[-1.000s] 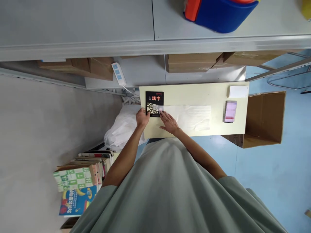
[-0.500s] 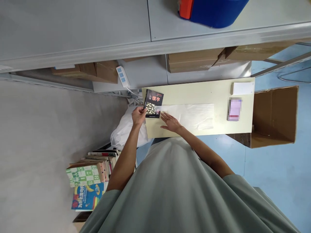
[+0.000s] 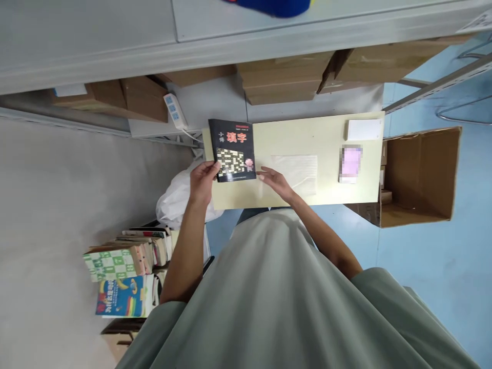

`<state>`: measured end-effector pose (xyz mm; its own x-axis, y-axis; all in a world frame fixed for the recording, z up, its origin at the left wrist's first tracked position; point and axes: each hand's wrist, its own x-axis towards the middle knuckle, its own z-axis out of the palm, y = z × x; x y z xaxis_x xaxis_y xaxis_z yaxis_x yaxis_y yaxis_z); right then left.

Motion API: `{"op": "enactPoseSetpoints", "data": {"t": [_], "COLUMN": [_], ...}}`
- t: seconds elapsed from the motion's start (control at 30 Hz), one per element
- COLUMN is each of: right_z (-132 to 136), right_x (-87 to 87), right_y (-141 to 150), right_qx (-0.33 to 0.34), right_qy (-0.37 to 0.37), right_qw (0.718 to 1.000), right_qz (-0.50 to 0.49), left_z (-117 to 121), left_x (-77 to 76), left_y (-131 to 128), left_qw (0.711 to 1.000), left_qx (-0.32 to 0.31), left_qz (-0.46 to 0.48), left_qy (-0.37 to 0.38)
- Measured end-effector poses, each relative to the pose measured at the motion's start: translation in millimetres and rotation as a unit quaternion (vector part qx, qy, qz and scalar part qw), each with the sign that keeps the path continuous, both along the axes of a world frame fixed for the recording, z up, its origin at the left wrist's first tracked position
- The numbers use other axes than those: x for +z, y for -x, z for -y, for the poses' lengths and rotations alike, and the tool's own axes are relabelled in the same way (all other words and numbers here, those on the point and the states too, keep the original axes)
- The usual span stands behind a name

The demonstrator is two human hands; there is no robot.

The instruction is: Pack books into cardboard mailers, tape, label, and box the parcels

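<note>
My left hand (image 3: 203, 179) grips the lower left corner of a black book (image 3: 232, 149) with red characters and a grid picture on its cover, lifted above the left end of a pale yellow table (image 3: 307, 138). My right hand (image 3: 273, 180) is at the book's lower right corner, fingers pinched on the edge of a clear plastic sheet (image 3: 295, 170) that lies on the table and runs to the right.
A white box (image 3: 364, 129) and a pink booklet (image 3: 351, 163) lie at the table's right end. An open cardboard box (image 3: 421, 174) stands to the right on the blue floor. A white bag (image 3: 175, 197) and stacked books (image 3: 123, 277) sit at the left. Shelves with cartons (image 3: 284, 82) are behind.
The left hand has raised the black book off the table and brought it closer. The plastic sheet now appears shorter, drawn toward the right hand.
</note>
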<state>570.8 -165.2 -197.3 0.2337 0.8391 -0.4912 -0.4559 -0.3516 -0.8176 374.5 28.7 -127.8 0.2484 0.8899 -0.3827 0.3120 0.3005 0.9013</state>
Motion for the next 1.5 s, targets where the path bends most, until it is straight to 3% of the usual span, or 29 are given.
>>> {"op": "enactPoseSetpoints", "data": {"t": [0.13, 0.23, 0.4, 0.53, 0.8, 1.2, 1.3, 1.4, 1.5], "right_z": [36, 74, 128, 148, 148, 139, 148, 159, 164], "right_x": [-6.4, -18.8, -34.9, -41.4, -57.3, -62.7, -60.2, -58.1, -58.7], "right_y": [-52, -81, -89, -79, -67, -69, -71, -74, -76], "right_qx": [-0.1, -0.121, -0.103, -0.078, -0.037, 0.031, -0.007, -0.085, -0.103], "right_qy": [0.021, 0.054, 0.119, 0.162, 0.204, 0.234, 0.24, 0.26, 0.287], "right_qw": [0.995, 0.99, 0.976, 0.963, 0.949, 0.925, 0.91, 0.875, 0.863], "right_qz": [-0.002, 0.046, 0.152, 0.199, 0.236, 0.297, 0.339, 0.4, 0.403], "left_z": [51, 83, 119, 137, 147, 147, 146, 144, 143], "left_x": [-26.5, -44.5, -68.4, -85.1, -111.3, -126.1, -129.1, -130.5, -130.5], "left_y": [-63, -95, -105, -100, -95, -89, -87, -86, -84], "left_qw": [0.993, 0.988, 0.967, 0.953, 0.951, 0.958, 0.956, 0.957, 0.957], "left_qx": [-0.053, -0.105, -0.197, -0.214, -0.194, -0.142, -0.145, -0.142, -0.134], "left_qz": [0.043, 0.008, -0.09, -0.144, -0.178, -0.195, -0.197, -0.192, -0.188], "left_qy": [0.095, 0.112, 0.133, 0.158, 0.16, 0.153, 0.161, 0.165, 0.176]}}
